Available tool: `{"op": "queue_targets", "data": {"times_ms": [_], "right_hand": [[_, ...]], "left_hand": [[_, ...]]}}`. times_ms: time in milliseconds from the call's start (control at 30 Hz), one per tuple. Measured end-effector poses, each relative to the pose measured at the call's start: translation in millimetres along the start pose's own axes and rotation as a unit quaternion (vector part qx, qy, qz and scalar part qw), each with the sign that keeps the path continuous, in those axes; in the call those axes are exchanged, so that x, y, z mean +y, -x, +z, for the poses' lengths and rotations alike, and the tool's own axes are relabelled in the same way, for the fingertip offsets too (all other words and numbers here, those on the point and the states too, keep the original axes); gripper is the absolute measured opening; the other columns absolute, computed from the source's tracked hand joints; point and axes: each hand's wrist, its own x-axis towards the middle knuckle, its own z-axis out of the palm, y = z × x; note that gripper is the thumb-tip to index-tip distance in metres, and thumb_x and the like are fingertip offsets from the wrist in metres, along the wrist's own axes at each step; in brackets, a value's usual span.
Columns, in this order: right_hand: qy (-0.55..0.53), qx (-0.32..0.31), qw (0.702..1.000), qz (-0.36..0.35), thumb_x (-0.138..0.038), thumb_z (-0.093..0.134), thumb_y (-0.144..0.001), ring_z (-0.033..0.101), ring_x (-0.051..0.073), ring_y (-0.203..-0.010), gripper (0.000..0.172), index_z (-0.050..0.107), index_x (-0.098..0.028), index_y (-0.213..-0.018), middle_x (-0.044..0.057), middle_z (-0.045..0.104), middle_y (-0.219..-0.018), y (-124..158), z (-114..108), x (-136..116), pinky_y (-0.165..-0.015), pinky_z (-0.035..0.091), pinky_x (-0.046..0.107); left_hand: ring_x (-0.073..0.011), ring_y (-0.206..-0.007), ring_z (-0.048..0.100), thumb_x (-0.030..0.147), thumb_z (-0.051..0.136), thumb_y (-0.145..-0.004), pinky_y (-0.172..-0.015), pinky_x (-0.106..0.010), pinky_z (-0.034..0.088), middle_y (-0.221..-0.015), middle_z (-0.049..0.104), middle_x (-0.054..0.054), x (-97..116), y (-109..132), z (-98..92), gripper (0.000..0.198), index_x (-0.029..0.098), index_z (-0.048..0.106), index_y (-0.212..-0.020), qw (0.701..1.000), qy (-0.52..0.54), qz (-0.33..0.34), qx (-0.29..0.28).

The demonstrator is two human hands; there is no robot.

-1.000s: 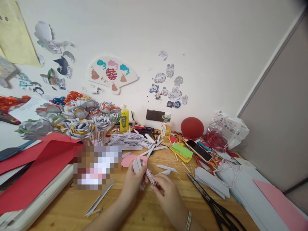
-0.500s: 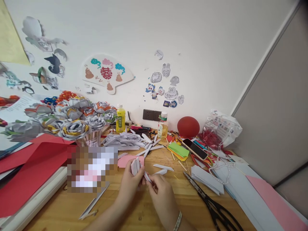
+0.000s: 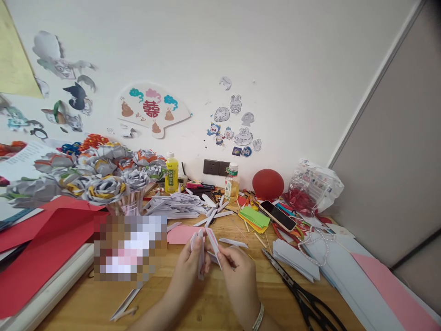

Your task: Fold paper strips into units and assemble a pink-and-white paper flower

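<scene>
A wooden table [image 3: 213,305] carries everything. Just right of the right hand [image 3: 237,271] lie black scissors [image 3: 292,283], their blades pointing away from the person, and a stack of white sheets [image 3: 292,258] is just past them. Beyond both hands lie a pink sheet [image 3: 179,234] and a heap of folded white strips [image 3: 179,204]. Farther back stand a yellow bottle [image 3: 171,173] and a smaller clear bottle [image 3: 232,183]. Beyond and to the right sit green and yellow paper pads [image 3: 255,217], a phone [image 3: 277,215] and a red ball [image 3: 268,184]. Red sheets [image 3: 44,248] spread to the left of the left hand [image 3: 188,271], and a single folded strip [image 3: 124,304] lies nearer on that side.

Home craft desk: paper roses [image 3: 103,186], scissors [image 3: 303,294], wall stickers [image 3: 234,124].
</scene>
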Motion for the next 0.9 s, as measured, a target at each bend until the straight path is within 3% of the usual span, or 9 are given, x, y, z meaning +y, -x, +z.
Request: {"op": "queue_targets", "data": {"times_ms": [167, 300, 400, 567, 733, 900], "right_hand": [[-0.125, -0.002, 0.988, 0.088, -0.034, 0.059, -0.077, 0.065, 0.022, -0.073, 0.021, 0.071, -0.017, -0.083, 0.009, 0.072, -0.08, -2, -3, -3, -0.066, 0.052, 0.032], [-0.207, -0.023, 0.968, 0.138, -0.041, 0.061, -0.075, 0.065, 0.023, -0.073, 0.029, 0.071, -0.016, -0.085, 0.009, 0.072, -0.08, -4, -3, -5, -0.062, 0.053, 0.032], [-0.191, -0.015, 0.974, 0.124, -0.041, 0.06, -0.077, 0.065, 0.022, -0.07, 0.028, 0.07, -0.015, -0.086, 0.009, 0.072, -0.08, -5, -4, -5, -0.06, 0.052, 0.03], [0.016, 0.021, 0.997, -0.074, -0.025, 0.045, -0.089, 0.061, 0.017, -0.061, 0.026, 0.068, -0.019, -0.079, 0.005, 0.066, -0.067, 5, -1, -6, -0.058, 0.048, 0.027], [0.209, 0.065, 0.934, -0.282, -0.011, 0.039, -0.091, 0.057, 0.016, -0.056, 0.026, 0.064, -0.015, -0.095, 0.005, 0.062, -0.061, 12, 5, -7, -0.051, 0.043, 0.027], [0.295, 0.058, 0.881, -0.365, -0.005, 0.043, -0.088, 0.059, 0.018, -0.058, 0.028, 0.059, -0.013, -0.109, 0.006, 0.061, -0.061, 11, 7, -7, -0.05, 0.044, 0.029]], "left_hand": [[-0.006, -0.039, 0.034, 0.062, 0.051, -0.074, -0.039, -0.019, 0.029, -0.052, 0.044, 0.006, -2, 1, 0.9, 0.045, 0.018, 0.051, -0.071, 0.99, 0.135, -0.041, 0.016], [-0.0087, -0.046, 0.036, 0.059, 0.054, -0.074, -0.046, -0.022, 0.035, -0.052, 0.041, 0.005, 2, 1, 7.5, 0.043, 0.018, 0.048, -0.063, 0.972, 0.222, -0.066, -0.04], [-0.0099, -0.048, 0.039, 0.054, 0.057, -0.075, -0.051, -0.023, 0.038, -0.053, 0.044, 0.004, 4, 4, 12.0, 0.038, 0.018, 0.051, -0.066, 0.964, 0.248, -0.057, -0.076], [-0.0096, -0.051, 0.045, 0.051, 0.067, -0.067, -0.052, -0.021, 0.04, -0.055, 0.049, 0.005, 5, 11, 13.9, 0.036, 0.017, 0.054, -0.071, 0.97, 0.227, -0.084, -0.002], [-0.0112, -0.057, 0.052, 0.045, 0.07, -0.067, -0.056, -0.022, 0.045, -0.064, 0.057, 0.004, 1, 14, 10.3, 0.033, 0.019, 0.058, -0.082, 0.97, 0.216, -0.079, 0.074], [-0.0122, -0.063, 0.056, 0.049, 0.066, -0.069, -0.066, -0.024, 0.048, -0.072, 0.06, 0.001, -3, 14, 10.7, 0.036, 0.019, 0.059, -0.087, 0.966, 0.24, -0.084, 0.05]]}}
